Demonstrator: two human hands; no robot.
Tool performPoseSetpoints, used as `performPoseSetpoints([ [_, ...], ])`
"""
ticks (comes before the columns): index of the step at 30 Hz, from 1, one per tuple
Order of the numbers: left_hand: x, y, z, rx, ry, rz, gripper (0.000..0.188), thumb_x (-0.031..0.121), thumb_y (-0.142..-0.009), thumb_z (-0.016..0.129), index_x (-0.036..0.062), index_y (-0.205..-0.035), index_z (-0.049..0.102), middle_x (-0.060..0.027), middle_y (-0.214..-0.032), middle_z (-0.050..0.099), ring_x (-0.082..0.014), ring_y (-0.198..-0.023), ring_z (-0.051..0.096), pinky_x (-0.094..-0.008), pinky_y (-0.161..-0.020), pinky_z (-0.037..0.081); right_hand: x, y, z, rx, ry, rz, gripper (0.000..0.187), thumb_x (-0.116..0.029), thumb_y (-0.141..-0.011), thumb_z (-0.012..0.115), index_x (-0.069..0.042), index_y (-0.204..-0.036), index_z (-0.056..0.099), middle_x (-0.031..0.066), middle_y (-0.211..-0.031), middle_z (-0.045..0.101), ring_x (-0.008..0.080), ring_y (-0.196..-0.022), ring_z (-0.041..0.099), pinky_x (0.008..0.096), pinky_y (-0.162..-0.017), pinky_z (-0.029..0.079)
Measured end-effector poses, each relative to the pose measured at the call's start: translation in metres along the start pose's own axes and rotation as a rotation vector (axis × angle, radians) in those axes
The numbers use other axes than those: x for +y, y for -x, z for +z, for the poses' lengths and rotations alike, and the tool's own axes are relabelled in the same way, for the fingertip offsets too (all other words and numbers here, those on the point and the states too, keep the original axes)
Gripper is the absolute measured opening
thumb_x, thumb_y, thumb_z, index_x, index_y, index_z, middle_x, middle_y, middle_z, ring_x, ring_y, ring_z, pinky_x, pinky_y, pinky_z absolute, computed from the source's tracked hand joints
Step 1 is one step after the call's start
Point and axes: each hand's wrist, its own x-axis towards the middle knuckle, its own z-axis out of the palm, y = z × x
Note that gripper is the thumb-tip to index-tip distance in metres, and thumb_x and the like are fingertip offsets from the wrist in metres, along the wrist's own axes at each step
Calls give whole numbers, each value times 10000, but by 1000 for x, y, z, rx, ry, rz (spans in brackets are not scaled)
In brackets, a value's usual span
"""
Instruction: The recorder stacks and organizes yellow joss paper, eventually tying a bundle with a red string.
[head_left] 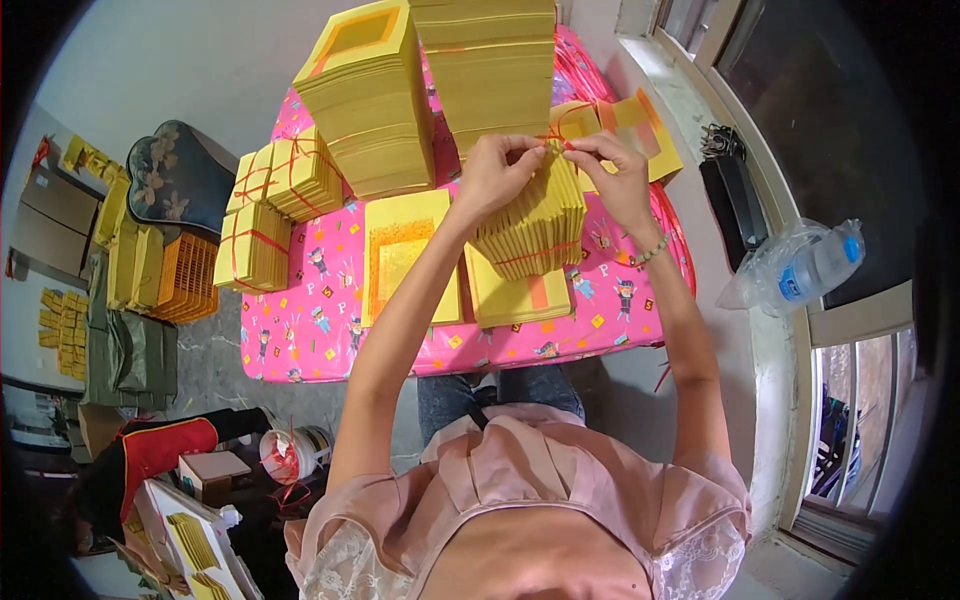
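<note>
A thick bundle of yellow joss paper (530, 225) stands in front of me on the table, with red string (556, 138) around it. At the bundle's top, my left hand (502, 172) pinches the string between thumb and fingers. My right hand (612, 178), wearing a bead bracelet, pinches the string just to the right. Both forearms reach forward over the table. Beneath the bundle lies a flat yellow stack (515, 303); to its left is another stack (405, 290) with an orange and gold square on top.
Two tall paper piles (375, 130) rise behind my hands. Tied bundles (255, 245) sit at the left of the pink table cover (315, 345). A bottle in a plastic bag (805, 275) is on the right sill. A person in red and black (165, 455) works at lower left.
</note>
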Motion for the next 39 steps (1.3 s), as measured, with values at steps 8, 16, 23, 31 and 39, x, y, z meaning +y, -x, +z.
performPoseSetpoints([
  [8, -3, -9, 18, -17, 123, -59, 206, 165, -890, 658, 17, -1003, 746, -47, -789, 724, -83, -703, 628, -270, -642, 499, 2, -25, -5, 68, -188, 29, 133, -76, -850, 704, -10, -964, 720, 49, -864, 698, 107, -781, 641, 246, -713, 505],
  [16, 8, -6, 18, -108, 143, -101, 186, 127, -889, 662, 14, -1011, 745, -37, -859, 737, -59, -748, 631, -250, -673, 510, -3, -42, 0, -144, 159, -255, 189, -172, -859, 682, -13, -955, 722, 63, -813, 678, 138, -807, 630, 288, -726, 506],
  [23, 15, -9, 14, -118, 311, -208, 252, 239, -964, 590, 31, -973, 731, -27, -830, 728, -51, -708, 621, -217, -616, 475, 5, -27, -14, -236, -122, 145, 163, -137, -884, 664, 3, -954, 711, 47, -828, 678, 139, -806, 645, 283, -713, 514],
  [31, 16, -17, -19, -409, 246, -310, 246, 276, -974, 598, 57, -984, 710, -6, -870, 725, -38, -701, 568, -195, -684, 459, -14, -16, -18, -91, 227, -77, 175, -180, -909, 650, -5, -906, 657, 88, -857, 664, 223, -759, 654, 327, -676, 504],
  [39, 14, -14, -32, -445, 362, -405, 150, 191, -877, 697, 47, -921, 699, 0, -824, 697, -56, -678, 592, -200, -643, 486, -41, 3, -1, -254, 159, -158, 179, -182, -902, 647, -8, -867, 626, 101, -803, 623, 255, -755, 631, 359, -680, 481],
])
